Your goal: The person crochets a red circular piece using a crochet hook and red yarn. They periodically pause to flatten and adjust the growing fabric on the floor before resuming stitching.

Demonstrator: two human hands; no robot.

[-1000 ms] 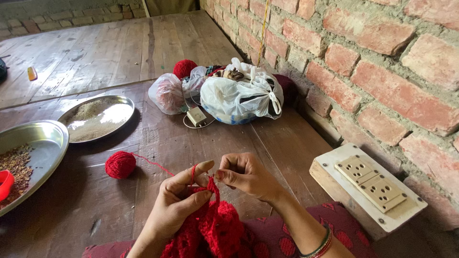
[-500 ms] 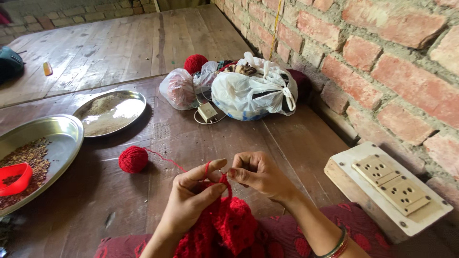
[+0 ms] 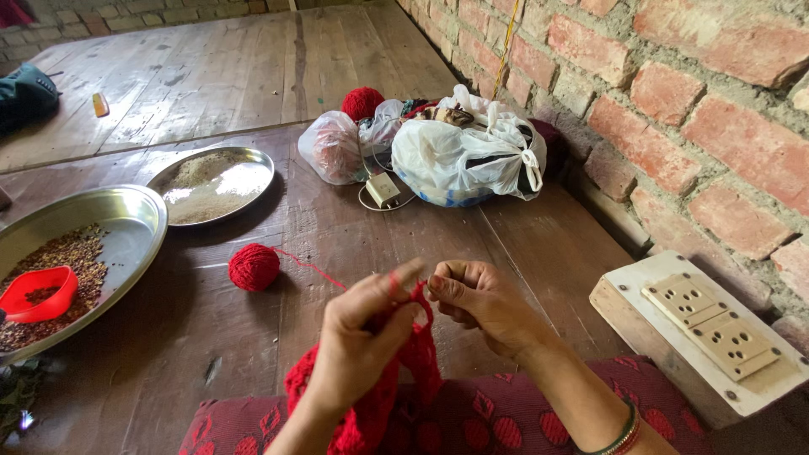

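Note:
My left hand (image 3: 364, 341) pinches the top of a red crocheted piece (image 3: 383, 396) that hangs down onto my lap, with red yarn looped over its forefinger. My right hand (image 3: 479, 305) is closed just to the right of it, thumb and forefinger pressed together at the upper edge of the piece; a hook is not visible. A strand runs from my left forefinger across the boards to a small red yarn ball (image 3: 254, 267) on the wooden platform (image 3: 211, 337).
Two steel plates lie at the left: one with pale grain (image 3: 212, 185), one with brownish seeds (image 3: 126, 227) and a red scoop (image 3: 38, 294). Tied plastic bags (image 3: 459, 156), another red yarn ball (image 3: 362, 103) and a white charger (image 3: 383, 190) sit by the brick wall (image 3: 674, 93). A socket board (image 3: 704, 333) lies at right.
The view has shifted so everything sits further right and lower. My left hand has lifted and turned, raising the red piece, and both hands have come closer together.

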